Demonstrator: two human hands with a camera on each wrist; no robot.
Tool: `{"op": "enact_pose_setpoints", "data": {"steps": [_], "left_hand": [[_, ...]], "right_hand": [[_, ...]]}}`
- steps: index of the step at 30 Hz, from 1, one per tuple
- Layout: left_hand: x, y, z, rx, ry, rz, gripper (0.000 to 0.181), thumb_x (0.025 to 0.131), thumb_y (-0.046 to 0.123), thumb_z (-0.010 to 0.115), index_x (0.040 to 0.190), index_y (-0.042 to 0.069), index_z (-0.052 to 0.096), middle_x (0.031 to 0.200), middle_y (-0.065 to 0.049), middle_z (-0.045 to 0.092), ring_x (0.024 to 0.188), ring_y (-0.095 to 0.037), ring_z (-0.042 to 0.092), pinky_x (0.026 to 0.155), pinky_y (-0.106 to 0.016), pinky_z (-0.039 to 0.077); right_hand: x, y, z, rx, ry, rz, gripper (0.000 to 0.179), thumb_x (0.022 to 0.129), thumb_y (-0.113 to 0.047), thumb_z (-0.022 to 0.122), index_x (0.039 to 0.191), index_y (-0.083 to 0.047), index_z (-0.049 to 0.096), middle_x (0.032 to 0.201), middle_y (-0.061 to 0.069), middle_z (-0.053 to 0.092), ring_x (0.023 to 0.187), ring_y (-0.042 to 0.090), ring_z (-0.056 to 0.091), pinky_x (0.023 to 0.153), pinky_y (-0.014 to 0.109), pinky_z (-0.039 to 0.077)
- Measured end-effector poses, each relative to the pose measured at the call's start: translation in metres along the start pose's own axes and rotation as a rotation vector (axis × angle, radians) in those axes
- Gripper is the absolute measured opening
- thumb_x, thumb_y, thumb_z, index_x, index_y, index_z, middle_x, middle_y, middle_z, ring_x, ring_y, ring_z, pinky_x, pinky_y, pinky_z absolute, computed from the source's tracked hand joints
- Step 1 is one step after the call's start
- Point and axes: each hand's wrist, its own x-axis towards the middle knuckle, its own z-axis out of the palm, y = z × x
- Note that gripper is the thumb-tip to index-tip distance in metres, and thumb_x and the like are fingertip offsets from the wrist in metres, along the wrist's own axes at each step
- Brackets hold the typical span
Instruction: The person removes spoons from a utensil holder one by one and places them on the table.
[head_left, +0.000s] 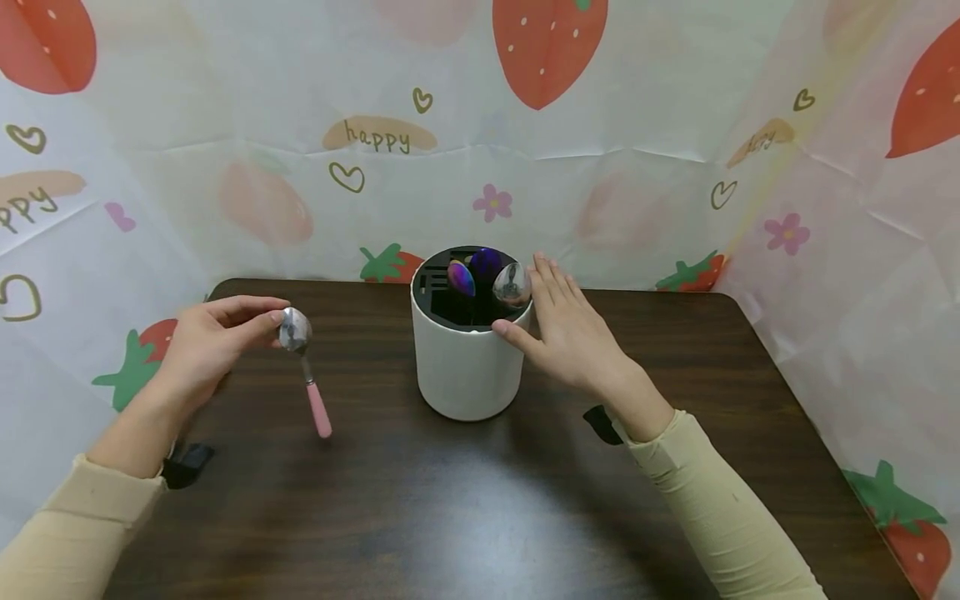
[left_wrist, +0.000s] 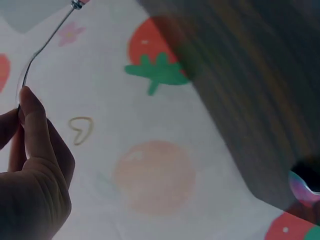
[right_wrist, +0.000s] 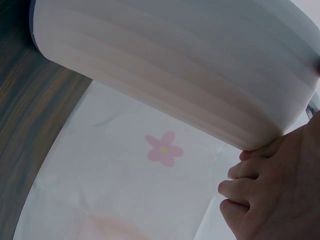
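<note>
At the left, above the table, my left hand [head_left: 213,337] pinches a spoon [head_left: 318,407] by its metal bowl. The spoon's pink handle hangs downward, slanting a little to the right. In the left wrist view the thin metal neck of the spoon [left_wrist: 48,41] rises from the fingertips. My right hand [head_left: 573,337] rests against the right side of a white cylindrical utensil holder [head_left: 467,375], fingers straight and thumb by the front rim. Out of the holder's black slotted top stick a silver spoon [head_left: 512,286] and two purple-blue iridescent spoons [head_left: 461,279], bowls up.
The dark wood table [head_left: 420,517] has its far edge against a white cloth [head_left: 262,100] printed with strawberries, hearts and flowers. This cloth also hangs along the left and right sides. The holder stands near the table's far edge.
</note>
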Motion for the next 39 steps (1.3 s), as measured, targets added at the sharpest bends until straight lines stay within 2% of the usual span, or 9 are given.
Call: {"op": "enact_pose_setpoints", "data": {"steps": [4,9,12,16,21,25,29,35,39], "left_hand": [[0.005,-0.008,-0.011,0.203,-0.04,-0.059,0.039,0.099,0.031,0.075,0.129,0.006,0.073,0.099,0.015,0.077,0.084,-0.011,0.076,0.08,-0.019,0.058],[0.015,-0.014,-0.029,0.331,-0.158,-0.089,0.048,0.101,0.036,0.071,0.135,0.002,0.068,0.105,0.014,0.076,0.09,-0.012,0.076,0.083,-0.014,0.054],[0.021,-0.017,-0.038,0.406,-0.222,-0.112,0.05,0.101,0.039,0.071,0.134,0.002,0.068,0.11,0.007,0.077,0.093,-0.014,0.075,0.084,-0.018,0.055],[0.028,-0.022,-0.046,0.455,-0.286,-0.159,0.047,0.101,0.035,0.071,0.132,0.0,0.07,0.115,-0.006,0.076,0.092,-0.019,0.074,0.082,-0.025,0.058],[0.038,-0.028,-0.056,0.447,-0.369,-0.213,0.042,0.103,0.023,0.069,0.133,-0.006,0.067,0.111,-0.013,0.076,0.088,-0.019,0.075,0.079,-0.028,0.06],[0.044,-0.035,-0.066,0.441,-0.441,-0.241,0.041,0.103,0.017,0.067,0.134,-0.01,0.064,0.112,-0.015,0.075,0.091,-0.017,0.074,0.08,-0.03,0.062],[0.047,-0.043,-0.076,0.503,-0.442,-0.239,0.041,0.105,0.02,0.065,0.136,-0.007,0.063,0.117,-0.014,0.073,0.093,-0.016,0.071,0.081,-0.029,0.06],[0.049,-0.054,-0.087,0.589,-0.377,-0.218,0.041,0.106,0.025,0.065,0.134,-0.004,0.066,0.114,-0.013,0.073,0.087,-0.014,0.068,0.075,-0.03,0.061],[0.05,-0.065,-0.094,0.563,-0.338,-0.242,0.042,0.105,0.025,0.066,0.134,-0.006,0.065,0.113,-0.013,0.074,0.083,-0.014,0.07,0.071,-0.033,0.061]], "right_hand": [[0.0,0.001,0.001,-0.003,0.005,-0.01,0.104,0.1,-0.078,0.032,0.167,-0.003,0.007,0.175,0.011,-0.002,0.161,0.026,-0.004,0.13,0.044,0.001],[0.0,0.001,0.003,0.004,0.014,-0.011,0.103,0.1,-0.079,0.031,0.167,-0.004,0.008,0.175,0.01,-0.002,0.161,0.025,-0.004,0.13,0.043,0.001],[0.0,0.002,0.003,0.006,0.016,-0.01,0.103,0.1,-0.079,0.031,0.167,-0.004,0.009,0.175,0.009,-0.002,0.161,0.024,-0.004,0.13,0.042,0.001],[0.0,0.001,0.003,0.003,0.011,-0.013,0.103,0.1,-0.078,0.033,0.167,-0.004,0.007,0.175,0.01,-0.003,0.161,0.025,-0.004,0.13,0.043,0.001],[0.0,0.001,0.002,0.007,0.008,-0.007,0.103,0.1,-0.078,0.032,0.167,-0.004,0.008,0.175,0.009,-0.003,0.161,0.024,-0.003,0.13,0.042,0.001],[0.0,0.0,0.002,0.007,0.009,-0.007,0.103,0.1,-0.079,0.031,0.167,-0.004,0.008,0.175,0.009,-0.003,0.161,0.024,-0.003,0.13,0.042,0.001],[0.0,0.0,0.002,0.011,0.007,-0.004,0.103,0.1,-0.079,0.031,0.167,-0.004,0.008,0.175,0.009,-0.003,0.161,0.024,-0.004,0.13,0.043,0.001],[0.0,0.0,0.002,0.012,0.005,0.005,0.103,0.099,-0.079,0.03,0.167,-0.005,0.008,0.175,0.008,-0.003,0.161,0.023,-0.005,0.13,0.042,0.001],[0.0,0.001,0.003,0.01,0.009,0.001,0.103,0.1,-0.079,0.031,0.167,-0.005,0.008,0.175,0.008,-0.004,0.161,0.024,-0.004,0.13,0.042,0.001]]}}
